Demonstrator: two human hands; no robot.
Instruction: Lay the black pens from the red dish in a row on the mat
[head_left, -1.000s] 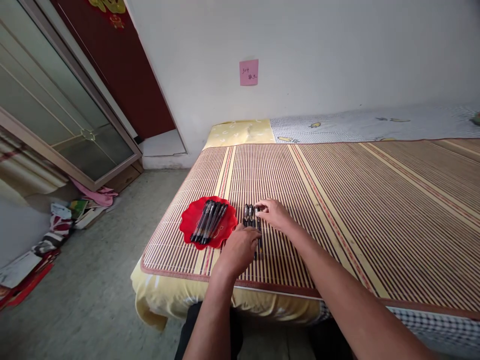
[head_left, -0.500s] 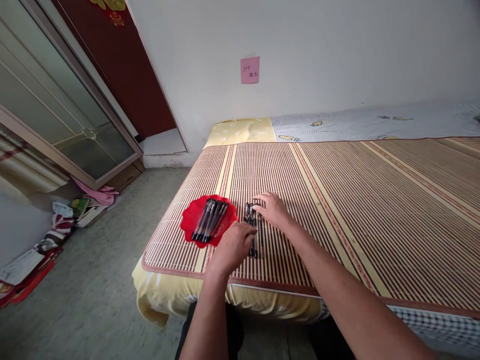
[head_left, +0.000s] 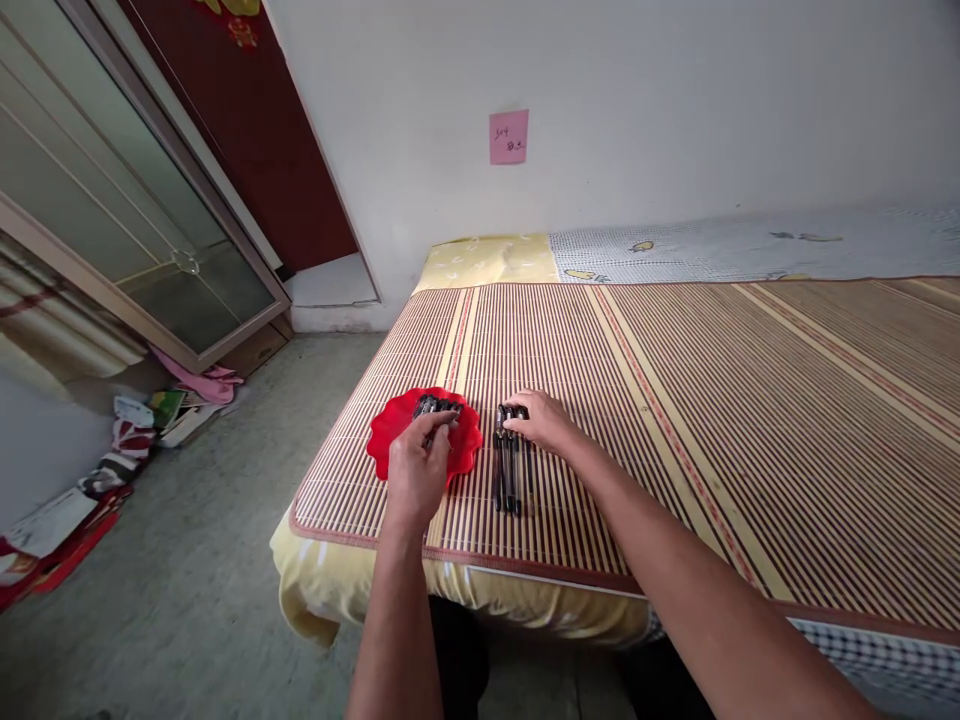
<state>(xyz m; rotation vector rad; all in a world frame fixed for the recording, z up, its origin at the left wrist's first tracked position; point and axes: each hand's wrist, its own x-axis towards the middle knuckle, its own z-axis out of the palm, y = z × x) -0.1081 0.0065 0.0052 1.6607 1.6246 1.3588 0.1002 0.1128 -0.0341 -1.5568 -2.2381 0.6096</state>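
Observation:
Over the red scalloped plate [head_left: 381, 440] is my left hand [head_left: 420, 470]. Its thumb and fingertips come together at the right side of the black pens [head_left: 427, 405] lying there, closed on a pen. The hand covers most of that pile, so the pen's body is hidden. On the mat to the right, several black pens [head_left: 507, 475] with clear barrels lie side by side, pointing toward me. My right hand [head_left: 546, 420] rests at their far ends, thumb and fingers closed around the tops.
A striped bamboo mat [head_left: 675, 400] covers the bed, over a yellow sheet [head_left: 360, 590]. A pink note [head_left: 508, 137] is stuck on the wall behind. At the left stand a glass-panelled door [head_left: 150, 200] and a row of clutter [head_left: 112, 470] on the floor.
My left hand has moved left from the row of pens on the mat to the pens on the red plate. My right hand has stayed at the tops of the row.

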